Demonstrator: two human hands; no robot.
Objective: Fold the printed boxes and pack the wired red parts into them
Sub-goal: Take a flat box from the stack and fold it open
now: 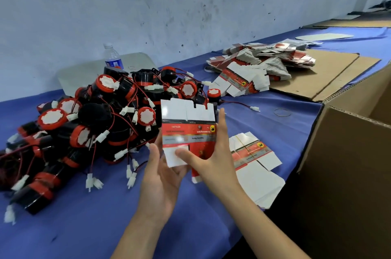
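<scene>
Right hand: the thumb lies across the white lower flap of the printed box and the fingers run up its right edge, so the card is pinched between them. Left hand: palm up beneath that flap, thumb raised at the left edge. Its fingers are hidden behind the card and I cannot tell how far they curl, but it holds the box from below.

I judge this hold serves folding: the left hand braces the body while the right thumb turns the bottom flap in. The box stands upright in the air at frame centre, off the blue cloth. Its top flaps are open and I see nothing packed in it.

Outward, the heap of wired red parts fills the left centre. Its loose white connectors hang just beside the left thumb, which I judge a snag risk.

A bundle of flat boxes lies near the right wrist, close to the table edge. The large carton stands beyond that edge at the right.

Bare cloth below the hands gives the best working room. A further stack of flat boxes sits at upper right, well apart.
</scene>
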